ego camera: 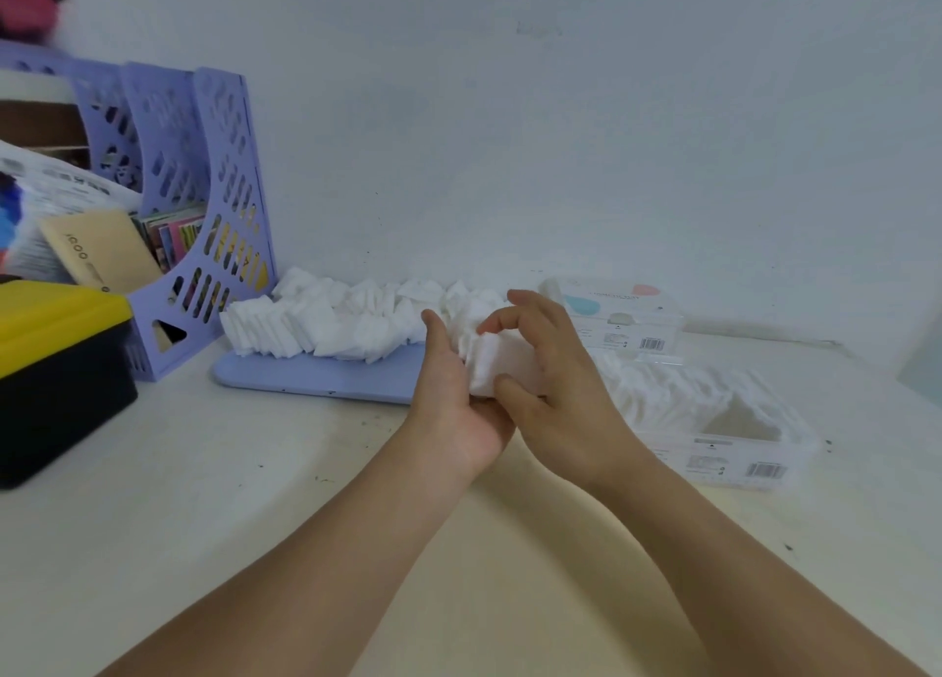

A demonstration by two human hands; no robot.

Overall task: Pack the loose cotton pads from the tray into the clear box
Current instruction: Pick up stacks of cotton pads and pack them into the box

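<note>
So we've got a small stack of cotton pads (502, 365) squeezed between both hands over the near edge of the lilac tray (316, 378). The left hand (453, 401) cradles it from below and the left side, palm up, fingers curled under the stack. The right hand (555, 370) comes in from the right, thumb under the front corner and fingers arched over the top, so both grips are closed on that one stack, not wide at all.

The rest of the loose pads (331, 319) sit in a messy row along the back of the tray, leaning every which way, left of and behind our hands.

The thing that matters for the next move: the clear box (739, 452) lies to the right of the stack, just beside the right hand on the counter, and its long side runs off to the right and toward us. It's already mostly full of pads standing on edge, with a gap showing near its front right end. The right hand is clearly the nearer one, so we'd guess it carries the stack over, turned so the pads stand the same way as their neighbours.

A second box (624, 314) with printed lid sits behind, by the wall.
</note>
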